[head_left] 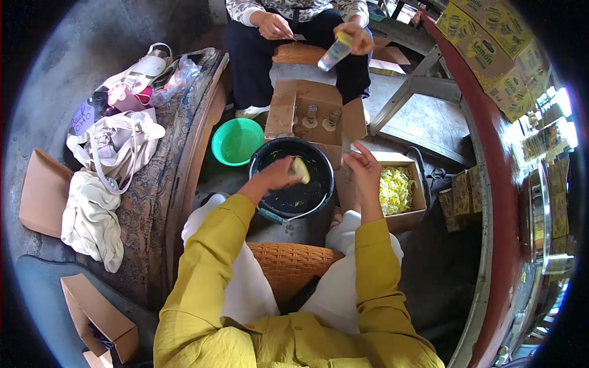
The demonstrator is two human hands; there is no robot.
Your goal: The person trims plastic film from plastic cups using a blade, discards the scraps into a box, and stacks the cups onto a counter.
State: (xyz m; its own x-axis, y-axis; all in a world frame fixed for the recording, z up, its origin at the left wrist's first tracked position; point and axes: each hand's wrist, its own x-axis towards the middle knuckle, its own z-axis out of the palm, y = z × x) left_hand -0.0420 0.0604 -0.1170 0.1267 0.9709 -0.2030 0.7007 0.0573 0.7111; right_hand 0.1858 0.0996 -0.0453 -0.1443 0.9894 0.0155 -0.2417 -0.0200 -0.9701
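Over the black bucket [314, 197], my left hand [277, 174] is closed around a small pale-yellow piece [300, 170] whose exact kind I cannot make out. Dark contents with a few yellow bits show inside the bucket. My right hand [365, 167] is raised to the right of the bucket, its fingers bent and drawn together. Whether anything small is between those fingertips is unclear. Beside that hand stands a cardboard box [423, 211] filled with yellow-green pieces [396, 190].
A green basin [237, 142] sits left of the bucket. Behind it, an open carton [284, 101] holds several clear glasses [332, 119]. Opposite me, a seated person's hand [362, 42] holds a clear yellow-topped container [335, 51]. Bags [116, 144] lie on a bench at left.
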